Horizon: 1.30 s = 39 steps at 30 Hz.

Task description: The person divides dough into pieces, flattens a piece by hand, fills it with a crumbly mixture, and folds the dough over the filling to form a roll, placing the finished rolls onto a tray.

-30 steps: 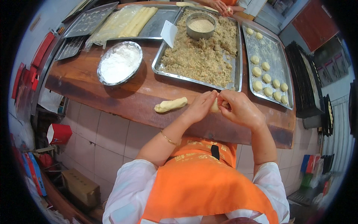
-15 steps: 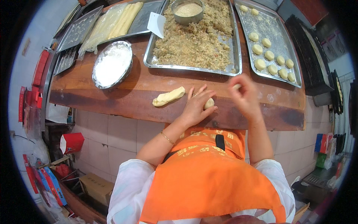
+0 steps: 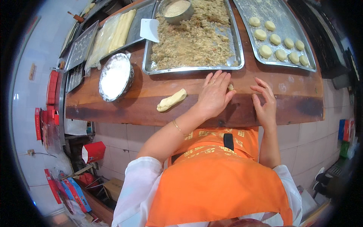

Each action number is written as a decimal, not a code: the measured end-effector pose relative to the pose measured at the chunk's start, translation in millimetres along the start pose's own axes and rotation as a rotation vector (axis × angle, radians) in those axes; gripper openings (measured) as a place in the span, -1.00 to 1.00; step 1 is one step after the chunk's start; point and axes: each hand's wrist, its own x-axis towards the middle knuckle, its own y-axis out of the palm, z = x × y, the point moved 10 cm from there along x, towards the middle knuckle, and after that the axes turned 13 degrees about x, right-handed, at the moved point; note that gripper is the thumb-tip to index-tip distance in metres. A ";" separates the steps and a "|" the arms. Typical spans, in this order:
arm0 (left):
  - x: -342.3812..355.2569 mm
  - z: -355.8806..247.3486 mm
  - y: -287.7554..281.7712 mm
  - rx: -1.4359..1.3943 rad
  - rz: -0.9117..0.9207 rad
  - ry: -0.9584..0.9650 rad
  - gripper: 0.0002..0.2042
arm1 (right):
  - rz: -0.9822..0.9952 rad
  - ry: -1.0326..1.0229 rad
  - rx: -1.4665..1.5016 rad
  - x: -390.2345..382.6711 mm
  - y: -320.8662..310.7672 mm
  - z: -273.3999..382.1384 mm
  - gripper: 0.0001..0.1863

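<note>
My left hand [image 3: 216, 94] lies flat on the wooden table [image 3: 143, 109], palm down and fingers stretched out. A small piece of pale dough [image 3: 230, 87] shows at its thumb side, mostly hidden under the hand. To the right, my right hand [image 3: 265, 101] hovers near the table with fingers bent and apart, and nothing shows in it. Left of my hands rests a short, thick log of dough [image 3: 172, 100]. Just beyond my fingertips is a large metal tray [image 3: 193, 69] of crumbly brown filling [image 3: 189, 47].
A round metal bowl [image 3: 176, 12] of pale grains sits in the filling, and a white scraper [image 3: 150, 30] leans on that tray's left edge. A foil-lined bowl of white flour [image 3: 115, 75] stands left. Round dough pieces [image 3: 265, 51] sit on the right tray [image 3: 242, 22]; long dough strips [image 3: 123, 30] lie far left.
My left hand has moved forward and right and now lies flatter over the dough piece. The right hand has opened and moved right; the pale bit between its fingers no longer shows.
</note>
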 end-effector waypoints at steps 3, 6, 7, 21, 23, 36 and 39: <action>7.9 -7.5 8.5 0.123 0.039 0.131 -0.42 | -0.043 -0.002 0.051 -9.1 -10.5 0.9 -0.78; 9.8 10.2 24.4 0.136 0.200 0.140 -0.39 | -0.078 0.041 0.092 -17.9 -19.7 -0.5 -0.80; 11.3 11.9 27.0 0.132 0.233 0.150 -0.38 | -0.086 0.052 0.099 -18.6 -22.8 -3.8 -0.81; 11.1 8.8 37.5 0.158 0.250 0.134 -0.39 | -0.083 0.108 0.162 -15.8 -18.4 -17.2 -0.82; 13.8 10.5 37.9 0.165 0.217 0.136 -0.40 | -0.075 0.076 0.144 -15.0 -16.7 -9.4 -0.82; -62.7 37.0 5.3 -0.160 0.036 0.033 -0.35 | 0.086 0.045 0.221 -29.1 17.6 22.3 -0.83; -70.6 54.5 6.5 -0.415 0.027 -0.213 -0.46 | 0.182 -0.052 0.215 -16.7 38.0 38.9 -0.77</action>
